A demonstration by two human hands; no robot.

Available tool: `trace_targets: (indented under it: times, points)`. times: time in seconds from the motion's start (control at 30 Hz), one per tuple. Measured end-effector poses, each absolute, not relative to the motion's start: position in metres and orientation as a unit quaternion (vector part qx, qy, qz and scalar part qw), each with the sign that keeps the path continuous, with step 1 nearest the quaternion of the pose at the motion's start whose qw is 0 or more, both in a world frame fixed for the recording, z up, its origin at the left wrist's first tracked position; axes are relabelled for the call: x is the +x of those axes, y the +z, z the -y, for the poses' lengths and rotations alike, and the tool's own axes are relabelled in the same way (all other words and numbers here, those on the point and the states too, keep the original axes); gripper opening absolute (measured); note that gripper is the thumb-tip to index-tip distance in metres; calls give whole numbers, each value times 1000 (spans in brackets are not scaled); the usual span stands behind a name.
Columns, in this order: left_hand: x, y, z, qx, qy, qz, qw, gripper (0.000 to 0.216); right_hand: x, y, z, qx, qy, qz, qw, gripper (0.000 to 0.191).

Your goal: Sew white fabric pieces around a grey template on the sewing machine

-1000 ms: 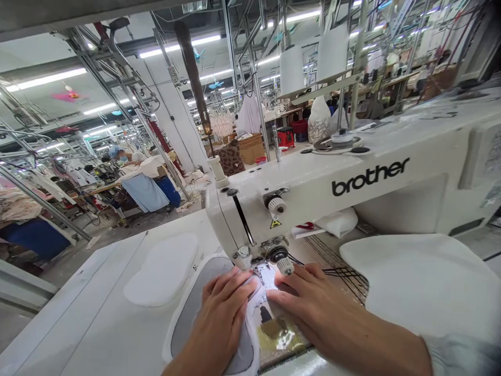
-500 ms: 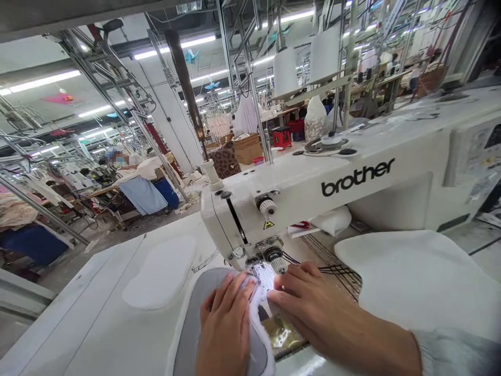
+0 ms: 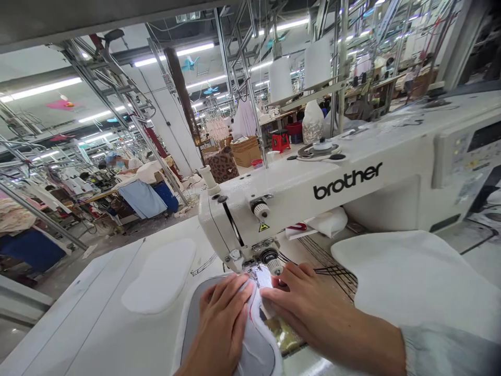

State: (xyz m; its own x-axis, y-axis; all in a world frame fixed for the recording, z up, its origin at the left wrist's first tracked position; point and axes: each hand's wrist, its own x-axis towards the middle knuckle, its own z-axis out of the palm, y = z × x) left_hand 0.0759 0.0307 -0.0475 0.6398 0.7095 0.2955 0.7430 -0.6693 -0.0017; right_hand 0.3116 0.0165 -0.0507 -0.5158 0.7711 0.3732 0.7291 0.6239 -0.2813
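Observation:
Under the needle area of a white Brother sewing machine [image 3: 348, 183] lies a grey, curved padded fabric piece [image 3: 195, 313] with a fluffy white border. My left hand [image 3: 223, 318] rests flat on it, fingers extended toward the presser foot [image 3: 255, 274]. On the opposite side of the foot, my right hand [image 3: 305, 303] has its fingers curled and its thumb and fingertips at the white border. Whether it pinches the cloth is partly hidden. A red line shows on the fabric beside my left hand. The machine's lamp lights the stitching spot.
A white shaped piece [image 3: 158, 277] lies on the table at left. Another larger white piece [image 3: 415, 282] lies at right, under the machine arm's front. Black lines mark the tabletop. Thread cones [image 3: 318, 62] stand behind; a person works in the far left background.
The grey piece has turned slightly, its lower end swinging right, and a red line on it is now visible. My left hand has tilted with it. The right hand appears slightly further left.

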Motion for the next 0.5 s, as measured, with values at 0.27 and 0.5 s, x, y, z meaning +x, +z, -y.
trace_targets:
  times: [0.27,0.5]
  points:
    - [84,-64,-25,-877,-154,436,130,40,313,-53,-16,-409,38,871,269,17]
    - [79,-67,-28,-878,-147,427,160,42,314,-51,-18,-404,46,875,264,18]
